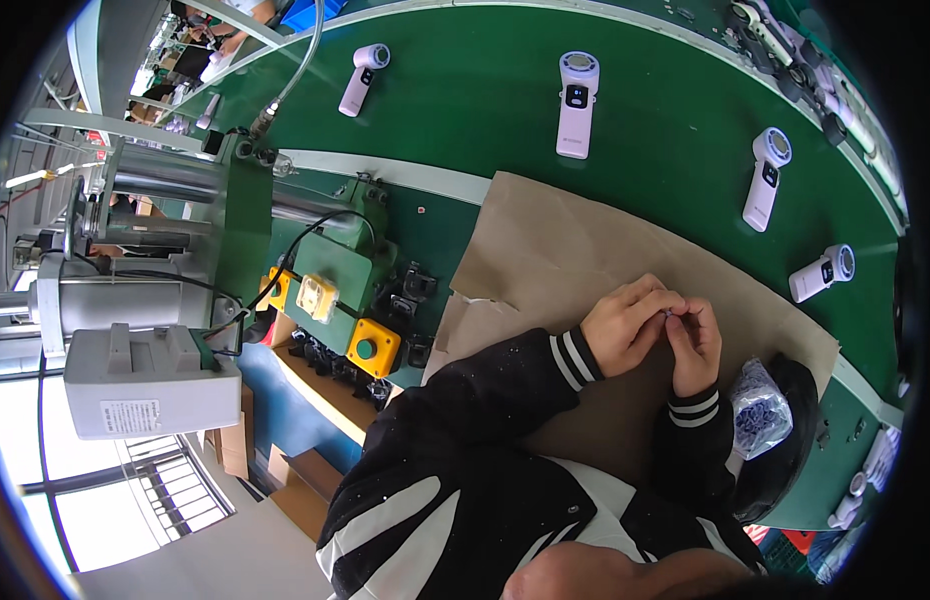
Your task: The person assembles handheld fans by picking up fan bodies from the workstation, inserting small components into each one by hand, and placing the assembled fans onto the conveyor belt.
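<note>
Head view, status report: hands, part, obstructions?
Left hand and right hand pinching one tiny part together over brown paper. Bag of small parts beside right wrist. Nothing obstructing.

Bright, even daylight fills the scene, and the window area (105, 490) at the near left is blown out to plain white. Glare streaks run along the metal cylinder (155, 175) of the press on the left. The green conveyor belt (485, 90) is evenly lit, with only soft, short shadows beside the white handheld devices (576, 103). Fisheye bending curves the belt edge, black vignette rings the frame, and the far right rim smears soft.
</note>
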Demonstrator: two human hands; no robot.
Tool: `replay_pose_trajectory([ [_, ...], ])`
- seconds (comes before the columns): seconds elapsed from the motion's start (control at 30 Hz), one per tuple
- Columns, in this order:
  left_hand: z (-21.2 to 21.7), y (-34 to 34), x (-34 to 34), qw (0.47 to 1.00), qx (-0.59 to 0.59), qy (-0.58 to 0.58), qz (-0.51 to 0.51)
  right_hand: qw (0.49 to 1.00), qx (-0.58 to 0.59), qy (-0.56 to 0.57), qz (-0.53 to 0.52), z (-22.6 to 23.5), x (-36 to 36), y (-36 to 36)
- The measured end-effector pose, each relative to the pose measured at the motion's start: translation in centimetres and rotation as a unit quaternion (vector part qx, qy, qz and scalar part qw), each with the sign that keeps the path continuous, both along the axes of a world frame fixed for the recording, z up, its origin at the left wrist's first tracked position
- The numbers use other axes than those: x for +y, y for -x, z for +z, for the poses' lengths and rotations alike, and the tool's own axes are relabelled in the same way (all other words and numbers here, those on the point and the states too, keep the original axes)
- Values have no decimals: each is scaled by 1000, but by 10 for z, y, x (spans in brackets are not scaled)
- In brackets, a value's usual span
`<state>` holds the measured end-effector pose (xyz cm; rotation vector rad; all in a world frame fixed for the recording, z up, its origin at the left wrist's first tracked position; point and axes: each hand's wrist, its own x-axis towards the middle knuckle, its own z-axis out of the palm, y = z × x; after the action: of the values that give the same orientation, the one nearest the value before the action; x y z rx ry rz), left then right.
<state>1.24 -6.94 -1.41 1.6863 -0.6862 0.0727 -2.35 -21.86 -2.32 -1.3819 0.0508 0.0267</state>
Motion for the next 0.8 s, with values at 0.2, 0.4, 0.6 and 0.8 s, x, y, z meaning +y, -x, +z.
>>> replay_pose_trajectory([
  [0.2,1,1,-2,1000,6,5,-7,1000,-15,-2,-15,-3,0,1],
  [0.4,-1,0,-4,1000,1,-13,8,1000,-23,12,-15,-1,0,0],
  [0.6,2,2,-3,1000,8,-2,10,998,-15,-43,-41,-8,0,1],
  [0.8,1,2,2,1000,6,-19,-17,996,-10,-63,-60,-12,1,2],
])
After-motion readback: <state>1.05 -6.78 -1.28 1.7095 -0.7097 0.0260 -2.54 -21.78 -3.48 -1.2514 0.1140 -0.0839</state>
